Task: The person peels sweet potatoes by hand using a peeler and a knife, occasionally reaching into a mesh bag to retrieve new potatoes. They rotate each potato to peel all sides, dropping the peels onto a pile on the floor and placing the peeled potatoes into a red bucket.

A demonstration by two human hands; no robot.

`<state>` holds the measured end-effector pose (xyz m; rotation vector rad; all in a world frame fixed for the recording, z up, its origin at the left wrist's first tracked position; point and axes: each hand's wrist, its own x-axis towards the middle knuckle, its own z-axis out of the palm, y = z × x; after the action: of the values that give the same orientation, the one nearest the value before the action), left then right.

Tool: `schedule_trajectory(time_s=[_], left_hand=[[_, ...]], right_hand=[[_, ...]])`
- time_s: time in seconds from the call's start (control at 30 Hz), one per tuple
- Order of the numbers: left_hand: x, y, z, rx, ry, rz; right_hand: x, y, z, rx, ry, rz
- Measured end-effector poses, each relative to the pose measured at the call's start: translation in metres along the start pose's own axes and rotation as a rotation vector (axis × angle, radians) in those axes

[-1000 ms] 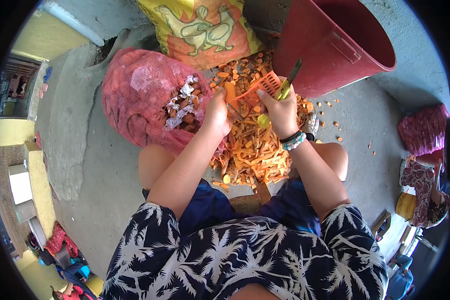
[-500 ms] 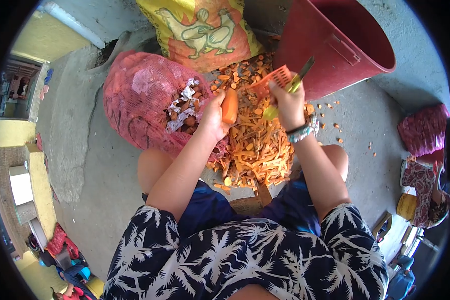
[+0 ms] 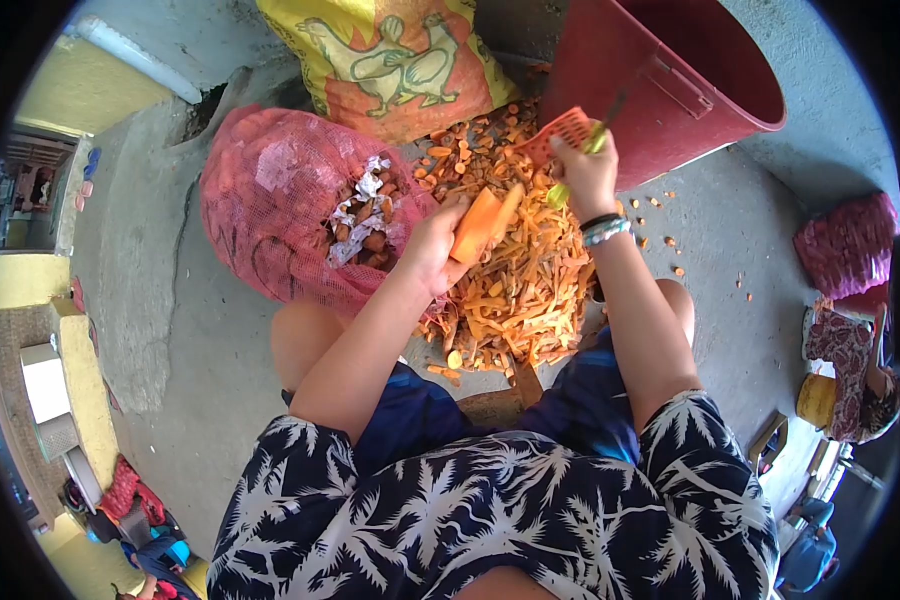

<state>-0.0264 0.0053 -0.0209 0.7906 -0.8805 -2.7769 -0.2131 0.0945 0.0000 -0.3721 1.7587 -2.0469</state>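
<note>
My left hand (image 3: 432, 245) grips a peeled orange carrot (image 3: 484, 222), held tilted above a heap of carrot peelings (image 3: 515, 285) on the concrete floor. My right hand (image 3: 585, 175) is raised further away, closed on a green-handled knife (image 3: 598, 132) together with an orange plastic peeler (image 3: 560, 130). The blade points toward the red bucket (image 3: 670, 75). A bead bracelet sits on the right wrist.
A pink mesh sack (image 3: 290, 200) of unpeeled carrots lies open at the left. A yellow and orange printed bag (image 3: 395, 60) leans behind the peelings. Another pink mesh sack (image 3: 850, 255) lies far right. My knees frame the heap.
The right hand lifted the peeler and knife up and away from the carrot toward the bucket. The left hand turned the carrot and drew it slightly toward the right.
</note>
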Motion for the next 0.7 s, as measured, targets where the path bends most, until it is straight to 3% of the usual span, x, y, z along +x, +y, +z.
schedule_trajectory(time_s=[0.07, 0.1, 0.13, 0.27, 0.5, 0.6, 0.7], left_hand=[[-0.001, 0.005, 0.002, -0.063, 0.040, -0.001], [-0.002, 0.008, 0.003, -0.135, 0.084, 0.008], [-0.003, 0.013, 0.012, -0.127, 0.274, 0.027], [0.020, 0.003, -0.001, -0.282, 0.276, 0.055], [0.024, -0.005, -0.008, -0.166, 0.317, 0.051], [0.020, -0.004, 0.004, -0.126, 0.293, 0.067], [0.004, 0.001, 0.008, 0.077, 0.269, -0.047]], right_hand=[[0.005, 0.008, -0.008, 0.063, 0.050, -0.044], [-0.009, -0.001, 0.001, -0.057, 0.090, -0.025], [-0.027, -0.011, 0.011, -0.042, 0.026, -0.004], [-0.077, -0.013, 0.028, -0.010, -0.144, 0.022], [-0.072, -0.002, 0.024, 0.054, -0.148, -0.050], [-0.055, -0.005, 0.019, 0.017, -0.247, 0.084], [-0.020, -0.008, 0.009, -0.104, -0.060, 0.025]])
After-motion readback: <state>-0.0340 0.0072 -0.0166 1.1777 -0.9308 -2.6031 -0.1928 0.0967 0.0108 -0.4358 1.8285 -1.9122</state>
